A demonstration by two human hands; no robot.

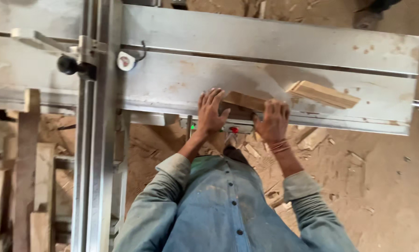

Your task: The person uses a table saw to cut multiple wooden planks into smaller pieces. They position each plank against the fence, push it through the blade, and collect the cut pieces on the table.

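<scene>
**Both hands on a wood block at the saw table's near edge**

Sawdust and wood scraps cover the dirt floor (pixel 382 186) across the lower right of the frame, and a long metal saw table (pixel 172 84) spans the upper half, slightly tilted down to the right. A vertical metal rail (pixel 95 163) crosses it at the left, with a black knob (pixel 67 64) beside it.

At centre frame, the left hand (pixel 211 112) lies palm down with fingers spread apart, fingertips reaching onto the table and onto the left end of a wood block (pixel 241 101). The right hand (pixel 273 121) curls over the block's right end, fingers together and bent; how firmly it grips I cannot tell. Both forearms, in rolled blue denim sleeves, angle upward and inward from the bottom of the frame.

The block sits at the table's near edge, its long axis running left to right, dipping slightly rightward. Just beyond the right hand, a lighter wooden plank (pixel 323 94) lies on the table, its long axis pointing to the right and downward. Below the hands a small switch panel (pixel 232 129) shows a red button.
</scene>
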